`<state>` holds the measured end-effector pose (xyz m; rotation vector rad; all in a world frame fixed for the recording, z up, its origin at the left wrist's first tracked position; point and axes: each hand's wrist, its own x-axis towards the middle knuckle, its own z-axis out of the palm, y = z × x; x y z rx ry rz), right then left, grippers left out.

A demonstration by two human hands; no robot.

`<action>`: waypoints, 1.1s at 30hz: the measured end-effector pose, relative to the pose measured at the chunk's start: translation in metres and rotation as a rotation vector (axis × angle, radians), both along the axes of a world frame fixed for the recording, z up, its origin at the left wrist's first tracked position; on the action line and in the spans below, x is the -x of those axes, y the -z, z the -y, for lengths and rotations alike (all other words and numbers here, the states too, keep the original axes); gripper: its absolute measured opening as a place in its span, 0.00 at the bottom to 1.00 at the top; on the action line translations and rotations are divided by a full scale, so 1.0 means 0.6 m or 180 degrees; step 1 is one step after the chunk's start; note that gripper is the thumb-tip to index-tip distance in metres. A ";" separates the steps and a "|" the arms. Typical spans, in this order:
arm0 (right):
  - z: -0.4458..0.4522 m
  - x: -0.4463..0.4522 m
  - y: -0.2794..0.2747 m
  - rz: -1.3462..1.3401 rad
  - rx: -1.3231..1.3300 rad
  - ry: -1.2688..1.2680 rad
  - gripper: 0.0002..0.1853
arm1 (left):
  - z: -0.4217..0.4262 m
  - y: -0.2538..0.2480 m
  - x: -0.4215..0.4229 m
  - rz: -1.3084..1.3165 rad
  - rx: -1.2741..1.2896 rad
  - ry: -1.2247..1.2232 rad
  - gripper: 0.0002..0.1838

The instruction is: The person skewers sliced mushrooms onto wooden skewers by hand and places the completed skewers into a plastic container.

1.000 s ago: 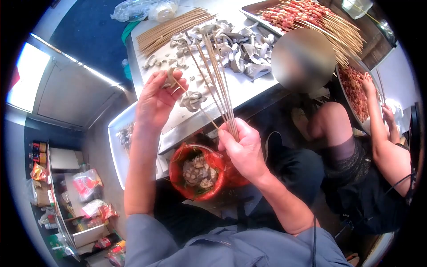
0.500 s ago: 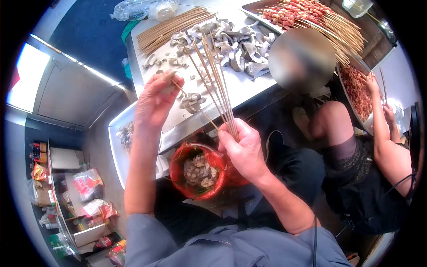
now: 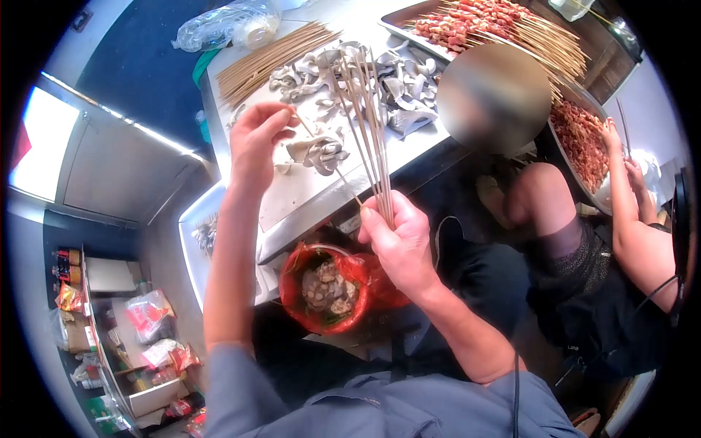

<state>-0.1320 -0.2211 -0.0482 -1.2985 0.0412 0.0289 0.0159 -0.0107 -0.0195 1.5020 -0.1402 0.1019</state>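
My right hand (image 3: 398, 237) is wrapped round a bundle of bare wooden skewers (image 3: 371, 139) that fan upward over the table edge. One skewer from this hand slants up to the left, with folded grey mushroom pieces (image 3: 321, 155) threaded on it. Near that skewer's upper end is my left hand (image 3: 259, 139), fingers bent toward the thumb; whether anything is between them is hard to make out. Loose grey mushrooms (image 3: 409, 91) are heaped on the white table (image 3: 288, 197) behind the skewers. A row of bare skewers (image 3: 274, 62) lies at the back left.
A red-lined bucket (image 3: 321, 288) with scraps stands below the table edge. A white tub (image 3: 197, 252) is at the left. Meat skewers (image 3: 467, 25) fill a tray at the back right. A person's hand (image 3: 612, 139) is at a basin of meat (image 3: 578, 142). Shelves (image 3: 109, 277) hold packets.
A mushroom piece that my left hand held at the skewer's upper end now sits lower, against the others. My left hand has moved slightly back up. The view has shifted a little.
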 end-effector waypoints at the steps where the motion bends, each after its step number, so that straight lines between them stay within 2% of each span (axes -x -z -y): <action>1: 0.000 0.000 -0.001 0.0005 -0.0005 0.0004 0.05 | 0.001 0.003 -0.029 0.0213 -0.0517 -0.0212 0.08; 5: 0.005 0.000 -0.008 -0.0030 0.0004 -0.0027 0.05 | 0.023 0.009 -0.124 0.1047 -0.2452 -0.0731 0.09; 6: 0.006 0.000 -0.009 -0.0020 0.0050 -0.0047 0.05 | 0.029 0.008 -0.142 0.1056 -0.2445 -0.0714 0.09; 8: 0.008 -0.002 -0.007 -0.0056 -0.0012 -0.0033 0.05 | 0.037 0.011 -0.170 0.0873 -0.3468 -0.0645 0.12; 10: 0.009 -0.003 -0.008 -0.0059 -0.0041 -0.0053 0.05 | 0.036 0.020 -0.194 0.0674 -0.3398 -0.0480 0.14; 12: 0.009 -0.003 -0.006 -0.0029 -0.0019 -0.0045 0.05 | 0.038 0.029 -0.211 0.1076 -0.3875 -0.0438 0.14; 14: 0.007 -0.001 -0.004 -0.0006 0.0002 -0.0043 0.05 | 0.033 0.032 -0.219 0.0777 -0.3604 -0.0398 0.12; 16: 0.007 -0.001 -0.003 0.0064 0.0025 -0.0024 0.05 | 0.031 0.015 -0.215 0.0134 -0.3500 0.0057 0.15; 17: 0.008 -0.001 -0.003 0.0063 0.0022 -0.0022 0.05 | 0.030 0.013 -0.207 0.0345 -0.3493 0.0106 0.10; 21: 0.009 -0.002 -0.002 0.0100 0.0059 -0.0005 0.05 | 0.029 -0.003 -0.175 0.0370 -0.3740 0.0074 0.11; 23: 0.008 -0.001 -0.004 0.0090 0.0072 -0.0013 0.05 | 0.027 -0.009 -0.160 0.0257 -0.3928 0.0052 0.15; 26: 0.010 -0.002 -0.006 0.0044 0.0083 -0.0052 0.05 | 0.023 -0.019 -0.140 0.0183 -0.3882 0.0128 0.14; 28: 0.010 -0.001 -0.004 -0.0030 0.0065 -0.0058 0.05 | 0.016 -0.021 -0.123 0.0406 -0.3719 0.0012 0.13; 30: 0.011 -0.001 -0.005 -0.0026 0.0054 -0.0062 0.05 | 0.003 -0.029 -0.098 0.0226 -0.3060 -0.0362 0.11; 32: 0.010 -0.001 -0.006 -0.0023 0.0038 -0.0093 0.05 | -0.012 -0.031 -0.078 0.0327 -0.2984 -0.0387 0.09; 33: 0.009 -0.001 -0.005 0.0002 0.0088 -0.0102 0.05 | -0.016 -0.034 -0.063 0.0190 -0.2450 -0.0403 0.09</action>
